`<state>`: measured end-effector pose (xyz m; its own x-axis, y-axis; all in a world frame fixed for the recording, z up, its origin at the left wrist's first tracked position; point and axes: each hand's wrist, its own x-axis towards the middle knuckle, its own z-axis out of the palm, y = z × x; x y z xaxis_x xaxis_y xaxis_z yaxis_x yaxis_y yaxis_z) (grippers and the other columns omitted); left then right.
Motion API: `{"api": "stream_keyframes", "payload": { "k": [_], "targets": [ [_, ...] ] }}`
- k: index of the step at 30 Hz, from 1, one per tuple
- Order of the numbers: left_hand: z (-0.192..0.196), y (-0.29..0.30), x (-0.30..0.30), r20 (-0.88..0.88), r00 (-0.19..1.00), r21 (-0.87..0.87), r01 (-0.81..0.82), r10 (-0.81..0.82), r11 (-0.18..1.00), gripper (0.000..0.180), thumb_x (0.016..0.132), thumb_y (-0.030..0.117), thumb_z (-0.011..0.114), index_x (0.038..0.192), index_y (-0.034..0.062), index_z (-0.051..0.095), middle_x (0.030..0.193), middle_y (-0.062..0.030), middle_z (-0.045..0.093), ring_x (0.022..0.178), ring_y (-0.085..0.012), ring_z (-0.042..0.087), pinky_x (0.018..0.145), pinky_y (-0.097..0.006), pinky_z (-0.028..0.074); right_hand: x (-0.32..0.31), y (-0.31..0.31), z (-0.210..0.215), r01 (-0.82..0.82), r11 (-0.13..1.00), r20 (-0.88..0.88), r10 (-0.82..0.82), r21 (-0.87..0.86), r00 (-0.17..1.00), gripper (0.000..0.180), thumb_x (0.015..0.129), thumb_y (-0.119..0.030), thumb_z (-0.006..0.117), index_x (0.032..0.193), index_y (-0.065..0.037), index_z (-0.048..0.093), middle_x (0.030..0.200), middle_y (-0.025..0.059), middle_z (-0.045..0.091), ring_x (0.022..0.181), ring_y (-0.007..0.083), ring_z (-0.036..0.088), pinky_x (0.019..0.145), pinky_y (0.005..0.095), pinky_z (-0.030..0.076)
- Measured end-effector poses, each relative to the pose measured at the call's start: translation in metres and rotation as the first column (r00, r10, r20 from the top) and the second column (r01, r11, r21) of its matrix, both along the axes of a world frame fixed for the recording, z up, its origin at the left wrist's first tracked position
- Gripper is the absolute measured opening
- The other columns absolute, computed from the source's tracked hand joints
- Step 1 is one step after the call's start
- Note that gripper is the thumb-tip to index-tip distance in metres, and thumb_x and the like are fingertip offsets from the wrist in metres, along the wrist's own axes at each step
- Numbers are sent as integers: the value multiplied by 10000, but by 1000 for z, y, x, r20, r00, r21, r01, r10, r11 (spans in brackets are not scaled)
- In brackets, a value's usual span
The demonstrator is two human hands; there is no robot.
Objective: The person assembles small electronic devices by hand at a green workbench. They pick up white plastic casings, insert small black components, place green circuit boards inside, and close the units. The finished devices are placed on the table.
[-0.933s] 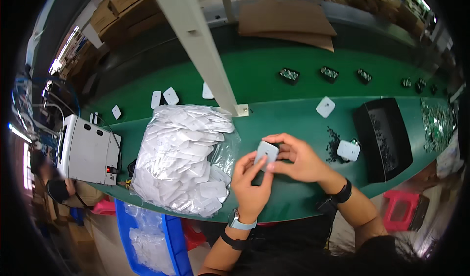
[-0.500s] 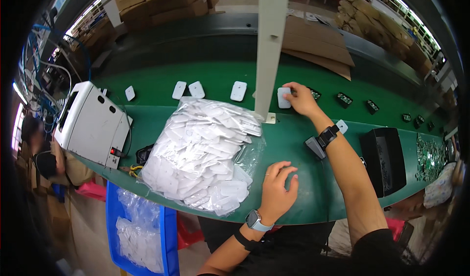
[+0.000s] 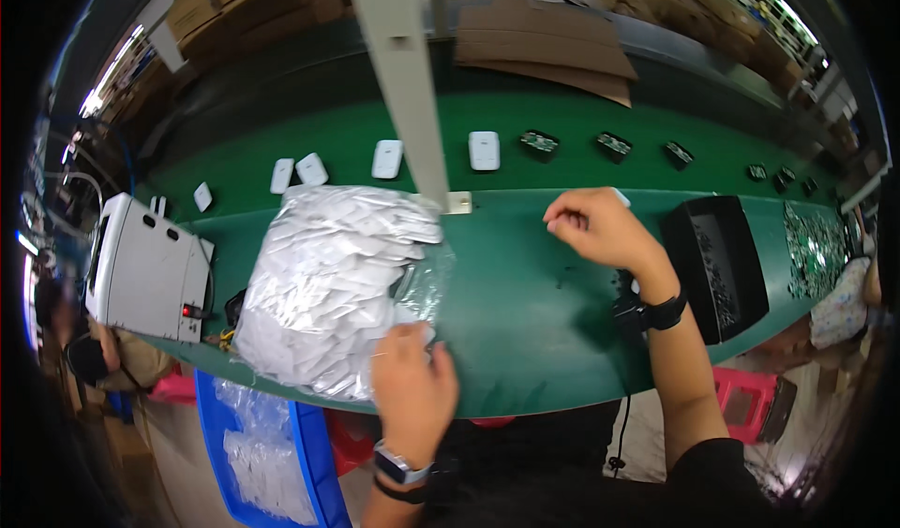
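Observation:
My left hand [image 3: 412, 387] is at the near right edge of a clear plastic bag full of flat white plastic covers [image 3: 328, 284]. Its fingers point toward the covers, thumb apart, slightly blurred. Over the green table, my right hand [image 3: 605, 233] has its fingers curled in, with nothing visible between them. A small white piece [image 3: 620, 196] shows partly behind that hand. On the green belt beyond stands a white-covered unit [image 3: 484, 150], apart from both hands. To its right sit black open casings with circuit boards [image 3: 541, 145]; more white-covered units [image 3: 387, 159] are to its left.
A pale upright post [image 3: 398, 69] rises at the table's far edge. A black bin [image 3: 717, 266] and a pile of circuit boards [image 3: 813, 247] lie at right. A white machine [image 3: 150, 270] stands at left, above a blue crate [image 3: 305, 453] holding bagged covers.
My right hand has let go of the white-covered unit on the belt and drawn back over the table. My left hand has moved left to the bag. The view has shifted right.

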<state>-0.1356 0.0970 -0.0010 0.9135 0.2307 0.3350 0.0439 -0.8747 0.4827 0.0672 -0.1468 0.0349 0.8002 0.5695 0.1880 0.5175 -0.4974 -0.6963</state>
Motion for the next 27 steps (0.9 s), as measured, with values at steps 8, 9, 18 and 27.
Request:
{"api": "stream_keyframes", "payload": {
  "k": [8,9,18,27],
  "targets": [
    [11,2,-10,-284,957,192,-5,60,981,422,795,94,769,1180,-7,629,1260,-236,564,994,-420,620,803,-483,511,-26,-43,-32,-101,989,-59,96,-106,994,139,768,-35,632,862,21,717,795,111,652,670,232,630,613,335,506],
    [9,2,-9,-266,962,231,7,56,973,407,791,91,772,1163,-4,639,1260,-235,566,1003,-421,615,813,-485,508,-27,-45,-32,-101,987,-48,96,-121,994,145,762,-37,629,862,21,716,801,115,656,680,248,636,623,348,510],
    [-8,-17,0,-108,981,201,177,-158,963,357,769,-65,631,1117,12,648,1127,-172,632,1025,-386,613,842,-470,506,-21,-55,-48,-45,992,28,49,-120,998,123,730,-28,606,807,13,693,825,164,685,756,368,652,674,449,526],
    [0,-23,15,192,972,-70,151,-135,986,381,841,-150,593,1180,5,673,1011,-154,621,920,-277,632,774,-355,525,-21,-50,-57,-78,986,57,87,-147,995,78,754,-52,633,798,-10,682,802,126,670,723,337,640,659,425,514]
  ]
}}
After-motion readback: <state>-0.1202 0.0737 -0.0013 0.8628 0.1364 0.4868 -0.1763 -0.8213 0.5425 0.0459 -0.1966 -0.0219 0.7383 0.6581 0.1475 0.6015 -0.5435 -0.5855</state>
